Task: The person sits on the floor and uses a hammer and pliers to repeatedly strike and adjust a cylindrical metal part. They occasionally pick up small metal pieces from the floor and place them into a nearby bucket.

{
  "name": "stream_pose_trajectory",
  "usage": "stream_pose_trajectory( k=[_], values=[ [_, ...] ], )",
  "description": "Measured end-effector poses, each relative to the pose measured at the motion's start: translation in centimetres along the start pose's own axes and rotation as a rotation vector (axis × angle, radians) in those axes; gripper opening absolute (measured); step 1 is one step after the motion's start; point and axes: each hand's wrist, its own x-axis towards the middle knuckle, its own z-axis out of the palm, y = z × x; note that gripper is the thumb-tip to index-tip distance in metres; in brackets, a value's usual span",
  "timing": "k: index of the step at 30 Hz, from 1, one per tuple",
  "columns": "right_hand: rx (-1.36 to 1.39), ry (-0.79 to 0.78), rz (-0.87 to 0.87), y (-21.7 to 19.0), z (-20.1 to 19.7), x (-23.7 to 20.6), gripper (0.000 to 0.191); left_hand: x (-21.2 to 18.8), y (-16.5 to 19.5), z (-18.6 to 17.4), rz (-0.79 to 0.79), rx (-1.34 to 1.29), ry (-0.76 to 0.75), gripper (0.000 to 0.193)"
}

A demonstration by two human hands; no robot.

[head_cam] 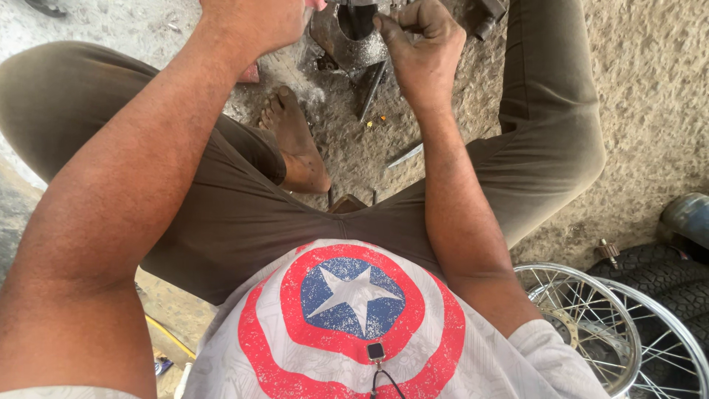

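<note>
**Seated worker, hands at a metal part on a gritty floor: view from above**

The rough grey concrete floor (650,96) fills the background, with open room at the upper right and upper left. The person's two legs in olive-brown trousers (221,214) spread across it, knees wide; one bare foot (295,137) lies between them, the other is hidden. A white shirt with a red, white and blue ringed star print (354,318) fills the lower middle, cut off by the bottom edge.

At the lower right lie two spoked chrome wheel rims (591,325), partly overlapping and cut by the frame, beside black ribbed tyres (665,277); how many tyres cannot be made out.

At the top centre stands a dark, rusty cast-metal part with a round hollow (354,41), between the knees and just beyond the foot; its upper portion is cut off by the top edge. The right hand (425,44) is just beside it on the right, fingers curled and pinched together at the part's rim; what they pinch is too small to tell. The left hand (255,22) is cut off at the top edge, so its grip cannot be told.

One slim dark metal rod (371,92) leans down from the part, and one short pale metal pin (405,155) lies apart on the floor.
</note>
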Motion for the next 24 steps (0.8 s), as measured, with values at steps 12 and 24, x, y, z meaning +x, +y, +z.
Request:
stream_pose_trajectory(
  k=[12, 24],
  values=[
    [0.968, -0.592, 0.370, -4.8, -4.1, 1.0, 0.031, 2.0, 2.1, -2.6, -0.082, -0.060, -0.333, 0.035],
    [-0.298, -0.003, -0.007, -1.2, 1.5, 0.5, 0.037, 0.8, 3.2, -4.9, -0.501, -0.203, -0.349, 0.034]
  ],
)
